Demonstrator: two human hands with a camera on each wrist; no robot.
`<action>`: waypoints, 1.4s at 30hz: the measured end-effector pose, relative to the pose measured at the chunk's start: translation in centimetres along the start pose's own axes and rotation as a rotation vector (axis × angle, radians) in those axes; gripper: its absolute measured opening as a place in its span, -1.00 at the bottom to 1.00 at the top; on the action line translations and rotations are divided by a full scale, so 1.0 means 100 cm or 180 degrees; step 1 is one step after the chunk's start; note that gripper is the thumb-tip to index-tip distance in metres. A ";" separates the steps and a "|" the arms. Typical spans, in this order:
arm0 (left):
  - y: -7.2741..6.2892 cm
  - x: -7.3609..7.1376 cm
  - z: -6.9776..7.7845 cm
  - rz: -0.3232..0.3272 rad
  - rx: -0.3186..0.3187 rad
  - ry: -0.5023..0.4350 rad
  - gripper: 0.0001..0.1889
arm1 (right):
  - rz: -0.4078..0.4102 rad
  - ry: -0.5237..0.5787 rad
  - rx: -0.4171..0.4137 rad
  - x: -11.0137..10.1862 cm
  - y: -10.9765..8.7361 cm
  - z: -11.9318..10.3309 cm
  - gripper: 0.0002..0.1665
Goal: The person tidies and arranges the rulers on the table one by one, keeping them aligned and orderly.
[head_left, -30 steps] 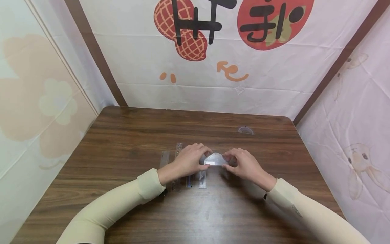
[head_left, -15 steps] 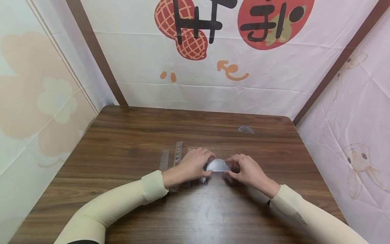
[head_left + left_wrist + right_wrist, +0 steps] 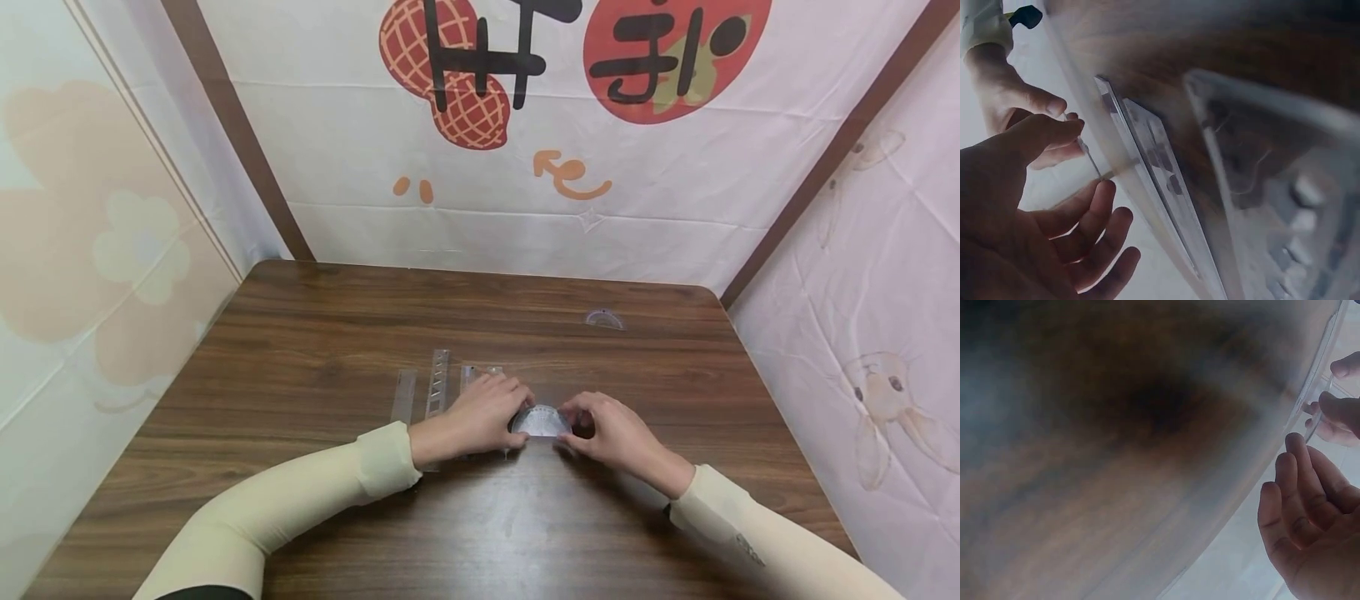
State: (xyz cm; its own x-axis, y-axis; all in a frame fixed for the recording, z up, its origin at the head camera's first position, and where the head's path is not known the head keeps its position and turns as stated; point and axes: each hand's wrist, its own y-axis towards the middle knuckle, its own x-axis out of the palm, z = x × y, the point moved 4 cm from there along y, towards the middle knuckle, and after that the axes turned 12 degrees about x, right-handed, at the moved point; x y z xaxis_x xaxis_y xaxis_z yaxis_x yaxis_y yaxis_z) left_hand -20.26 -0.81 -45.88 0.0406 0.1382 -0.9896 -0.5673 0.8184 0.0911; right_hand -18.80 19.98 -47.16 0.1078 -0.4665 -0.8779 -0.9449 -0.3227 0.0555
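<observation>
Both hands hold one clear half-round protractor [image 3: 543,422] low over the table in the head view, its curved edge facing away from me. The left hand [image 3: 487,414] pinches its left end between thumb and fingers, and the right hand [image 3: 611,429] pinches the right end the same way. In the left wrist view the protractor [image 3: 1090,155] shows edge-on as a thin strip between thumb and fingertip of the left hand [image 3: 1054,212]. The right wrist view has the right hand [image 3: 1316,525] at lower right, the protractor's thin edge by its fingertips.
Several clear rulers lie on the brown table [image 3: 337,333]: a plain one [image 3: 404,396] at left, a ruler with cut-outs [image 3: 438,379] beside it, others [image 3: 468,374] partly hidden under the left hand. A second protractor [image 3: 604,319] lies at the far right. Printed cloth walls surround the table.
Both hands have drawn the protractor toward me and slightly to the right. Far ends of the rulers behind the left hand have come into sight. The second protractor stays put.
</observation>
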 end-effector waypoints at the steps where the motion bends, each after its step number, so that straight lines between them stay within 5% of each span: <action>1: 0.000 0.000 0.001 -0.0013 0.0012 0.0021 -0.50 | -0.0018 0.0004 -0.0005 0.001 0.000 0.001 -0.64; 22: 0.004 0.013 0.005 -0.0198 0.0109 0.0297 -0.49 | -0.0196 -0.0172 -0.0193 0.009 -0.001 0.005 -0.63; 42: 0.005 0.010 0.006 -0.0247 0.0103 0.0379 -0.46 | -0.0186 -0.0319 -0.0188 0.008 0.000 0.003 -0.63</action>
State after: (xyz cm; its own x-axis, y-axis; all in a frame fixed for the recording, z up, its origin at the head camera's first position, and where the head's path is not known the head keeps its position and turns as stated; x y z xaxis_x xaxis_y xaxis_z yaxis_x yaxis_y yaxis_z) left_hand -19.96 0.09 -46.76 -0.0157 0.0081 -0.9998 -0.5393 0.8420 0.0153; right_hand -18.77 19.87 -47.96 0.1278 -0.3617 -0.9235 -0.9177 -0.3962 0.0282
